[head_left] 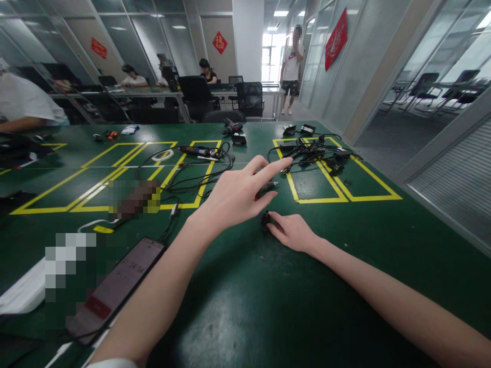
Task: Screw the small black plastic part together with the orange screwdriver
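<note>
My left hand (245, 191) hovers over the green table (230, 296) with its fingers apart and nothing seen between them. Below and behind its fingers lies a dark tool with a metal tip (273, 185), partly hidden. My right hand (292, 231) rests low at the table, its thumb and finger pinching a small black part (264, 222) that stands on the surface. Beyond my hands, a tangle of black cables and parts (312, 151) lies across the yellow-taped frames at the right.
A phone (118, 286) lies at the near left, beside a white object (28, 286). Cables and a black pen-shaped tool (199, 151) lie left of centre. A black power tool (232, 128) sits at the far edge. A person in a white shirt (28, 99) is at the left.
</note>
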The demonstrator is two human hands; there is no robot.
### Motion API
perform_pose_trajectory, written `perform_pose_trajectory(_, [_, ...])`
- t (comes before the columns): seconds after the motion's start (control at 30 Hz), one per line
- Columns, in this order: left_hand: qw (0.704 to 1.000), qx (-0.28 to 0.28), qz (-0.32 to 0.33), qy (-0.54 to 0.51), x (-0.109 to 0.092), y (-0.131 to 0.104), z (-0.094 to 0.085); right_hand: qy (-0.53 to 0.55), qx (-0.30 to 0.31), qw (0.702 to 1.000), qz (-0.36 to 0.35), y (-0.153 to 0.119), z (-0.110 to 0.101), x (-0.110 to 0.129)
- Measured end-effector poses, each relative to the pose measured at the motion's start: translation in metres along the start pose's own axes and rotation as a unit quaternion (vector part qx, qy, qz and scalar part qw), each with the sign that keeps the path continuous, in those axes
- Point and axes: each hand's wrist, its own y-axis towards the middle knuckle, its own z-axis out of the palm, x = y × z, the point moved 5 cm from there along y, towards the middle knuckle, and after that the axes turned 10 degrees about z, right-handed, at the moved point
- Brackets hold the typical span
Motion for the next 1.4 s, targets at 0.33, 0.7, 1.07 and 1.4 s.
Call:
perform_pose_trajectory(0.33, [1.000, -0.007, 0.001, 0.010, 0.0029, -0.0006, 0.0037, 0.004, -0.008, 1.000, -0.004, -0.0004, -0.0009, 0.0004])
perform_pose_trajectory(0.7, [1.000, -0.009, 0.006, 0.003, 0.0014, -0.0004, 0.0027, 0.005, -0.009, 1.000, -0.004, -0.0004, -0.0018, 0.0009])
perform_pose_trajectory(1.07, [1.000, -0.008, 0.011, -0.007, 0.0022, -0.0001, 0.0004, 0.004, -0.006, 1.000, -0.009, -0.0008, 0.0012, -0.0006])
perform_pose_trajectory(1.4, [0.999, -0.025, 0.030, 0.003, 0.0001, 0.0002, 0.0030, 0.003, -0.002, 1.000, -0.004, -0.0006, 0.0005, -0.0005])
